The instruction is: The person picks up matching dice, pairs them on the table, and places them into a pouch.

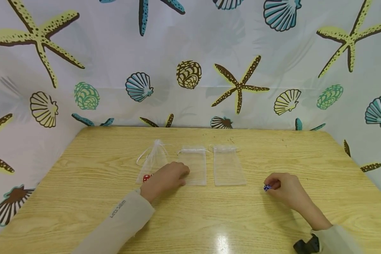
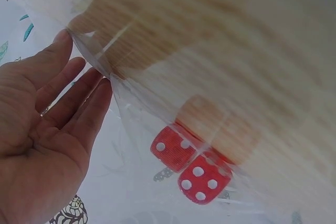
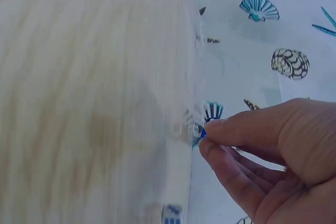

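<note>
My right hand [image 1: 289, 190] pinches a small blue die with white dots [image 1: 267, 187] between thumb and fingertips, low over the table at right. In the right wrist view only a sliver of blue shows between the fingertips. My left hand [image 1: 168, 178] rests with loosely bent fingers at the left part of the middle sheer white drawstring bag [image 1: 197, 169]. Behind its wrist stands the left sheer bag [image 1: 155, 158], gathered at the top, with red dice with white dots [image 2: 205, 182] inside. A third sheer bag [image 1: 229, 169] lies flat between the hands.
The wood-grain table [image 1: 216, 211] runs back to a white cloth [image 1: 165, 49] printed with shells and starfish, which also rises at both sides. A black band [image 1: 307, 245] sits at my right wrist.
</note>
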A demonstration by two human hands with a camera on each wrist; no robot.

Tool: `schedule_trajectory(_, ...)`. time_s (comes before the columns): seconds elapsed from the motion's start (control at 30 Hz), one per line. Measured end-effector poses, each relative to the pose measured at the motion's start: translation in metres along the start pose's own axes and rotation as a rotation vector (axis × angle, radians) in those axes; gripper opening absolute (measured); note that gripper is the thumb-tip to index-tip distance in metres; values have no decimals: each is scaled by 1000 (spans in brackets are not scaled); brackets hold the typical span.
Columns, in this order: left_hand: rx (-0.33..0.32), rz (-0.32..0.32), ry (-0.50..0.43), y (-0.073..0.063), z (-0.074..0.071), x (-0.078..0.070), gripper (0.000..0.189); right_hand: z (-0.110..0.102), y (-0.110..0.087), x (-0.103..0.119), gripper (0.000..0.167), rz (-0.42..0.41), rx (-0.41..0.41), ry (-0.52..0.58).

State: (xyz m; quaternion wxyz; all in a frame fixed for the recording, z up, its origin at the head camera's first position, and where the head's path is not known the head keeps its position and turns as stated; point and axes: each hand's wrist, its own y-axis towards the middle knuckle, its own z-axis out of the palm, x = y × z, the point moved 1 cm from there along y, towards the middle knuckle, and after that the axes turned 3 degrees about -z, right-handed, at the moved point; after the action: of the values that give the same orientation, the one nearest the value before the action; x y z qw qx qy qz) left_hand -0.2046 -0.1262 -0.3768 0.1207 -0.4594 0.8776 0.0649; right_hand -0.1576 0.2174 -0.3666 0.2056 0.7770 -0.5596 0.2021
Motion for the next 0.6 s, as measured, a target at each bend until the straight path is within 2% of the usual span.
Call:
schedule_trajectory(0.2, 3, -8, -5, 2, 1, 0, 27, 20, 6, 25, 15, -41, 56, 59)
schedule_trajectory(0.6, 2, -6, 3, 2, 2, 2, 21, 61, 19, 83, 17, -314, 160, 146)
